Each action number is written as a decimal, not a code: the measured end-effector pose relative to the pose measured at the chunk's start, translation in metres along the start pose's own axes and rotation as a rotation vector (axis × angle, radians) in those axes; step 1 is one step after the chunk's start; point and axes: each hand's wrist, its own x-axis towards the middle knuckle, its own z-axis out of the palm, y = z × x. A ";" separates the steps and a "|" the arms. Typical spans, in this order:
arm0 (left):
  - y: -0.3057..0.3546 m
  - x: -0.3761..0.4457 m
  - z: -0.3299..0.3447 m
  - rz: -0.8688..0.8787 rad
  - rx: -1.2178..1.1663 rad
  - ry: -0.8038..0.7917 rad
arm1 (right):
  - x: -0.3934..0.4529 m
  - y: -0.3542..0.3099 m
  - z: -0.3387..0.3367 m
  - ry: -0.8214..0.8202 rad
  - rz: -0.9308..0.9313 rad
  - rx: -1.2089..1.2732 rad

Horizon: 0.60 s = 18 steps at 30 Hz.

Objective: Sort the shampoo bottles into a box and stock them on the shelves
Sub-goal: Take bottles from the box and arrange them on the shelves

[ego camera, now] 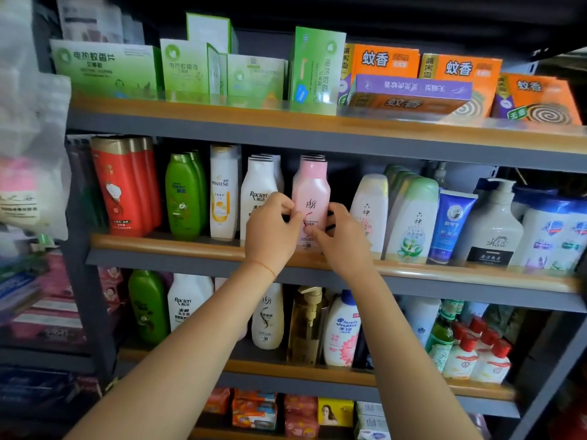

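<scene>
The shelving unit [317, 262] fills the view, and its middle shelf [190, 246] carries rows of shampoo: red bottles [122, 188] at the left, then green bottles [184, 195], a Pantene bottle [224, 192], white Racien bottles [259, 185], and paler bottles to the right. The step in hand looks like seating the pink shampoo bottle [311, 188] at the front of its own row, between the white Racien bottles and a white bottle [370, 208] on its right. It stands upright at the shelf's front lip, label facing out. The left hand [273, 230] curls its fingers round the bottle's left side, and the right hand [341, 236] pinches its lower right edge, so both are gripping it. To finish well, the bottle probably wants squaring so the label faces straight forward and its base sits flat behind the wooden lip. Its neighbours stand close on either side, so a slow, steady release should avoid nudging them over.
</scene>
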 end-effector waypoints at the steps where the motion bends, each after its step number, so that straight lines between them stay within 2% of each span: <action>1: 0.000 0.000 -0.001 0.004 -0.004 -0.017 | 0.000 0.000 0.001 0.005 0.000 -0.001; 4: -0.001 -0.004 -0.009 0.001 -0.065 -0.108 | -0.006 0.001 0.004 0.034 0.011 -0.016; 6: -0.008 -0.008 -0.021 -0.007 -0.141 -0.121 | -0.016 -0.004 0.007 0.168 0.003 -0.083; 9: -0.033 -0.009 -0.051 -0.002 -0.232 0.032 | -0.035 -0.026 0.016 0.500 -0.223 -0.147; 10: -0.045 -0.008 -0.064 0.002 -0.242 0.102 | -0.040 -0.039 0.023 0.518 -0.297 -0.112; 12: -0.069 -0.005 -0.089 -0.010 -0.249 0.212 | -0.048 -0.069 0.041 0.352 -0.314 0.087; 14: -0.090 0.000 -0.112 -0.052 -0.281 0.248 | -0.052 -0.099 0.067 0.137 -0.214 0.313; 16: -0.104 0.008 -0.130 -0.148 -0.384 0.174 | -0.049 -0.121 0.093 -0.025 -0.099 0.460; 18: -0.113 0.017 -0.142 -0.269 -0.503 0.018 | -0.039 -0.138 0.115 -0.164 0.044 0.566</action>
